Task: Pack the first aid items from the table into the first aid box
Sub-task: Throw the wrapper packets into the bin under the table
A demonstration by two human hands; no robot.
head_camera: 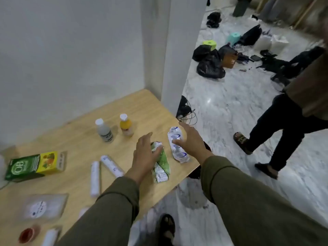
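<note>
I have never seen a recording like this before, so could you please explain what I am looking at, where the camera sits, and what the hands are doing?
There is no machine here: a person wears a wide-angle camera on the head, so this single picture looks forward and down over both sleeved arms. The left hand reaches over a green foil strip with its fingers spread, and the right hand reaches over a white strip with blue rings. The blur hides whether either hand touches yet; neither has closed around anything. On the wooden table also lie two white rolls, a green and yellow carton, a white bottle, an orange bottle, a clear packet and a small red cup. No first aid box is visible. Another person's legs stand on the marble floor.
</note>
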